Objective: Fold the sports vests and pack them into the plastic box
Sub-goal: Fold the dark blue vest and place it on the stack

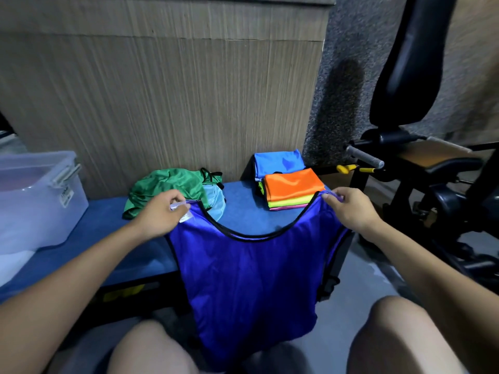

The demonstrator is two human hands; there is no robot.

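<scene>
Wood-grain panelling backs a blue bench [113,220]. Left hand [162,213] and right hand [351,209] each pinch one shoulder strap of a royal-blue vest [251,279], which hangs over the bench's front edge. One crumpled green vest [164,190] lies behind, beside a folded stack [293,190]. One plastic box [35,195] stands at left.

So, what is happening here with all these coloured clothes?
A seated person holds up a blue vest by its shoulder straps, the left hand pinching one strap and the right hand the other, so it hangs over the edge of the blue bench. Folded vests are stacked at the back right of the bench; a crumpled green vest still waits. The plastic box stands at the left.
</scene>
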